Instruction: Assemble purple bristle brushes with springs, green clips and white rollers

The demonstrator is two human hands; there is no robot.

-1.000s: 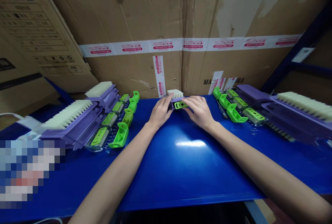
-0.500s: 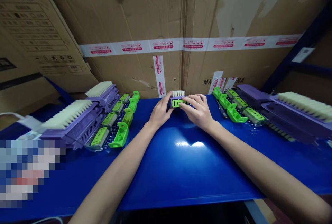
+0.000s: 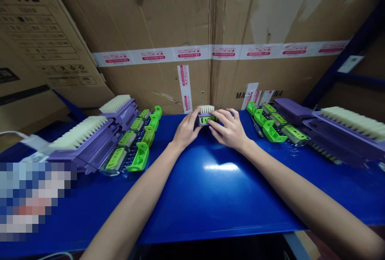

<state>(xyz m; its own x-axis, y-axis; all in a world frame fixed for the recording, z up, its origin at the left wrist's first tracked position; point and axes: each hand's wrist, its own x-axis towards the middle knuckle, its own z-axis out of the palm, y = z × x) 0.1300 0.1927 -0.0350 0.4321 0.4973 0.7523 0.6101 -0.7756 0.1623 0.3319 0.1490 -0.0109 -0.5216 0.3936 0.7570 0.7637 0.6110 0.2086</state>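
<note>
Purple brush (image 3: 206,114) between both hands (image 3: 185,130), in their grip; bristles (image 3: 207,109) uppermost.

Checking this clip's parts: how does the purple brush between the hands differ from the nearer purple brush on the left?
The held brush is between the left hand and right hand; the left brush lies untouched on the table. The held brush shows a green face, the left brush a purple slotted side. Both have pale bristles facing up.
</note>
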